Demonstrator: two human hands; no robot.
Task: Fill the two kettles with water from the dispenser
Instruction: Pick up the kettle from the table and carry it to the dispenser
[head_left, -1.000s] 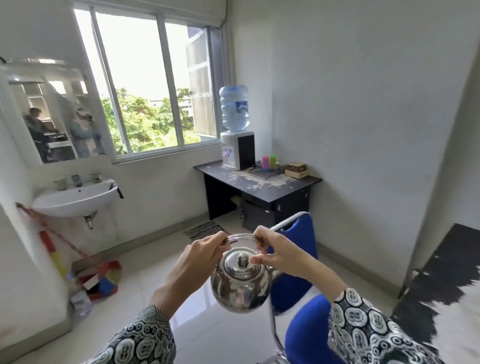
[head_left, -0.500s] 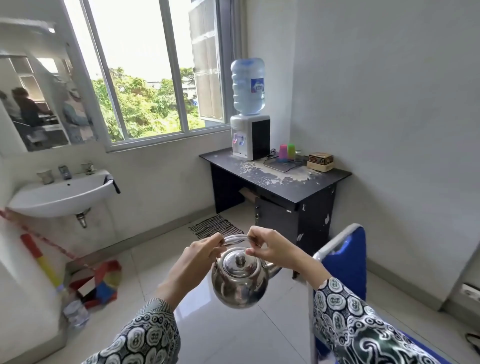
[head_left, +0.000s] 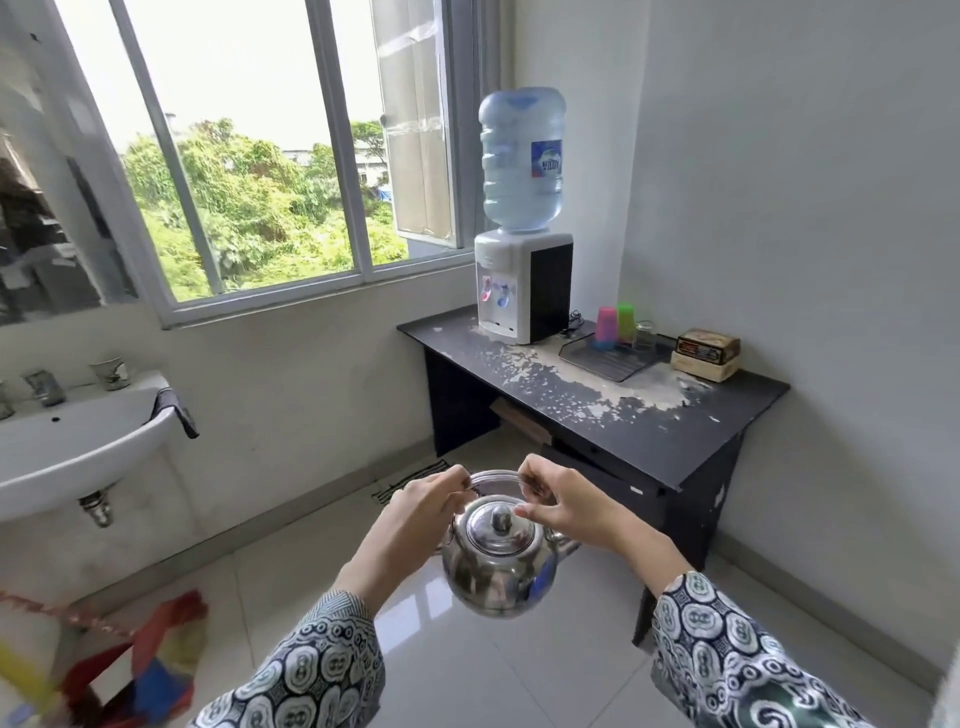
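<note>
A shiny steel kettle (head_left: 498, 566) with its lid on hangs in front of me over the floor. My left hand (head_left: 415, 514) pinches the left end of its wire handle, and my right hand (head_left: 561, 504) pinches the right end. The spout points right. The water dispenser (head_left: 522, 283), white with a black side and a large blue bottle on top, stands on the far left end of a black desk (head_left: 675, 431). Its two taps face left toward the window. Only one kettle is in view.
A tray (head_left: 613, 358) with pink and green cups and a glass sits beside the dispenser, then a small box (head_left: 707, 353). A white sink (head_left: 78, 441) juts from the left wall. A striped mat (head_left: 410, 480) lies on the tiled floor before the desk.
I have walked closer to the desk and dispenser, which now look much larger. The blue chair has dropped out of view. Both hands keep the same hold on the kettle handle.
</note>
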